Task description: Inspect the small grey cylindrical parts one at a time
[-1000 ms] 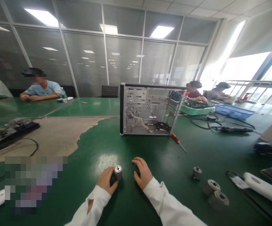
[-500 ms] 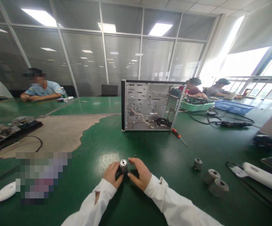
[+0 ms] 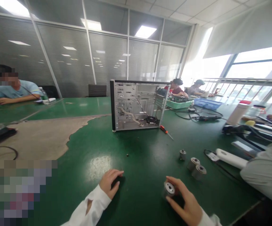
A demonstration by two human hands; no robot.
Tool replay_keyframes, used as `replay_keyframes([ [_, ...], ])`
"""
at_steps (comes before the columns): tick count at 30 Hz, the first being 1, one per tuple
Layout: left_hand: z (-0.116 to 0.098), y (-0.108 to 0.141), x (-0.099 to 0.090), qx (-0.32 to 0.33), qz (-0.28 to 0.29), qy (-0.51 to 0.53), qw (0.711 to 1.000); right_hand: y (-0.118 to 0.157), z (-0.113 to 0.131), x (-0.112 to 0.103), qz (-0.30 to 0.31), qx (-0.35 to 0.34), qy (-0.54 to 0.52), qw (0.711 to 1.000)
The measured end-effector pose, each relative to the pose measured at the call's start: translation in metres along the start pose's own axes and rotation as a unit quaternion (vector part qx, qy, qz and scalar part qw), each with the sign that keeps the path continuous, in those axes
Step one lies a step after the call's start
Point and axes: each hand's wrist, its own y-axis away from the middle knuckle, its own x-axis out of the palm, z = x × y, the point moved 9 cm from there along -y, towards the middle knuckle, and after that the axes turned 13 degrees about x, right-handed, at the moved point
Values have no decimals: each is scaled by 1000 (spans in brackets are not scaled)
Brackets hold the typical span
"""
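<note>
My right hand (image 3: 185,201) grips a small silver cylindrical motor (image 3: 169,188) between thumb and fingers. Its round end face, with a dark centre, points up and slightly toward me. My left hand (image 3: 110,182) rests over the table at the left, thumb apart from the fingers, with nothing in it. Beyond the right hand stand more motors: a smaller one (image 3: 182,154) with a shaft on top, and two wider ones, one (image 3: 194,164) just behind the other (image 3: 199,172). A tiny dark piece (image 3: 127,154) lies on the table ahead of my left hand.
An open computer case (image 3: 140,106) stands mid-table, with an orange-handled screwdriver (image 3: 166,131) by its corner. Green (image 3: 179,104) and blue baskets (image 3: 208,103) sit farther back. A white handheld device (image 3: 231,158) and a person's sleeve (image 3: 268,172) are at right. Other people sit around the table.
My right hand has moved right, toward the group of motors, and now holds a motor. My left hand no longer touches one. The view has turned right.
</note>
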Motion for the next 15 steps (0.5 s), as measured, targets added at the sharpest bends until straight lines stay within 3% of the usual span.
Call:
replay_keyframes([
  [5, 2, -2, 1, 11, -4, 3, 1000, 22, -102, -89, -195, 184, 58, 962],
  [8, 2, -3, 1, 13, -2, -4, 1000, 28, -125, -122, -254, 218, 92, 938],
  [10, 1, -3, 1, 18, 0, -8, 1000, 31, -112, -137, -305, 195, 149, 920],
  [12, 1, -3, 1, 22, 2, -12, 1000, 32, -80, -139, -347, 130, 187, 910],
  [13, 1, -3, 1, 22, 4, -14, 1000, 30, -59, -132, -345, 85, 188, 915],
  [15, 1, -3, 2, 20, 10, -16, 1000, 19, -16, -102, -282, -11, 166, 945],
])
